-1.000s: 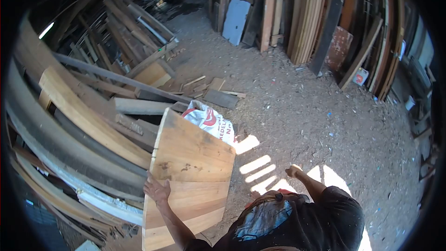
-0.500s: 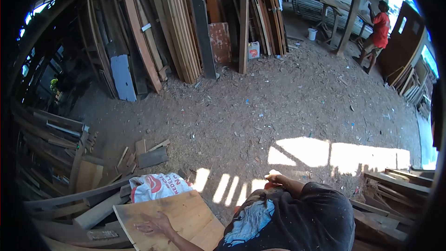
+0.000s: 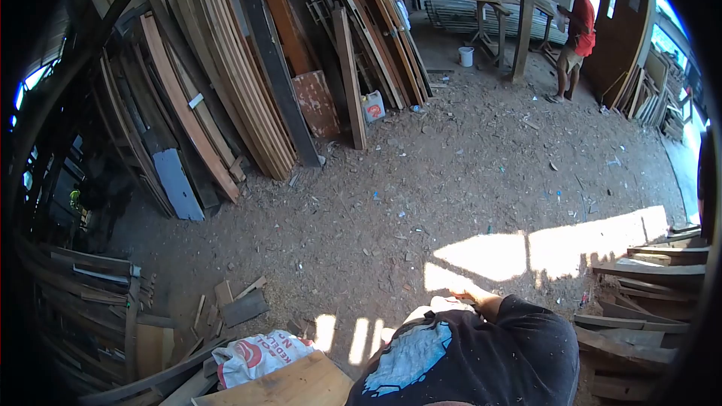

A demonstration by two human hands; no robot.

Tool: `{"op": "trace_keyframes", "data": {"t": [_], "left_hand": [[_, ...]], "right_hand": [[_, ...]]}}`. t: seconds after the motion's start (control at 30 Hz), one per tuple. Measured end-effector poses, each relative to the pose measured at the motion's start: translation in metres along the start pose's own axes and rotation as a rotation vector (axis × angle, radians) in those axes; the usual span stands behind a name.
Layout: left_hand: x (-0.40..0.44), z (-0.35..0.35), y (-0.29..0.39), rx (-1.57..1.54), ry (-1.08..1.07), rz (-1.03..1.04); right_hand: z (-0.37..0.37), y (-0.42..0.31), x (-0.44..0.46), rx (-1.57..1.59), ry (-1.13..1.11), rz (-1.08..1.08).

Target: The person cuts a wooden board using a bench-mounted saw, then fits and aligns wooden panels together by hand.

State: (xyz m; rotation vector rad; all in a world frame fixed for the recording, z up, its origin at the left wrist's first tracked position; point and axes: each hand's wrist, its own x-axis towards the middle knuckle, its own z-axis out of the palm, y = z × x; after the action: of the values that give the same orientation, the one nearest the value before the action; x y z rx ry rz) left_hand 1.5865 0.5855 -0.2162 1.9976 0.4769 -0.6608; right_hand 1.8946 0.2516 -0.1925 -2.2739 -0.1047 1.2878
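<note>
My right hand [image 3: 457, 284] is in front of my dark shirt, above my lap, in strong sunlight. Glare washes out its fingers, and I cannot make out anything in them. A pale patch, perhaps clothing on my leg, lies just under this hand. At the bottom edge, to the left of my body, part of a flat wooden board [image 3: 289, 383] shows. My left hand is out of the picture. Touching the board's far edge is a white sack [image 3: 259, 357] with red print.
Long planks [image 3: 233, 68] lean at the back left. Stacked timber lies at left [image 3: 90, 286] and right [image 3: 647, 308]. A person in a red shirt [image 3: 581, 22] stands by a brown door panel [image 3: 617, 30], near a workbench [image 3: 489, 0] and white bucket [image 3: 466, 56]. Wood scraps litter the floor.
The view has tilted and shifted, so the board sits lower and my left hand, which lay flat on it, has left the picture. The person in red has turned and stands more upright.
</note>
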Motion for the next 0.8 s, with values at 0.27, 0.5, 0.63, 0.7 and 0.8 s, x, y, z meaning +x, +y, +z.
{"op": "trace_keyframes", "data": {"t": [0.27, 0.5, 0.63, 0.7, 0.8], "left_hand": [[-0.003, -0.011, 0.025, -0.362, 0.301, -0.326], [-0.034, 0.034, -0.040, -0.710, 0.703, -0.396], [-0.051, 0.075, -0.067, 0.173, 0.411, -0.306], [-0.059, 0.081, -0.076, -0.115, 0.400, -0.392], [-0.064, 0.058, -0.097, -0.348, 0.434, -0.466]], "right_hand": [[-0.061, 0.011, 0.044, 0.061, -0.015, 0.080], [-0.054, -0.085, 0.089, -0.005, -0.096, 0.019], [-0.005, -0.169, 0.116, -0.084, -0.168, -0.073], [0.025, -0.222, 0.138, -0.100, -0.215, -0.068], [0.064, -0.281, 0.154, -0.149, -0.293, -0.169]]}}
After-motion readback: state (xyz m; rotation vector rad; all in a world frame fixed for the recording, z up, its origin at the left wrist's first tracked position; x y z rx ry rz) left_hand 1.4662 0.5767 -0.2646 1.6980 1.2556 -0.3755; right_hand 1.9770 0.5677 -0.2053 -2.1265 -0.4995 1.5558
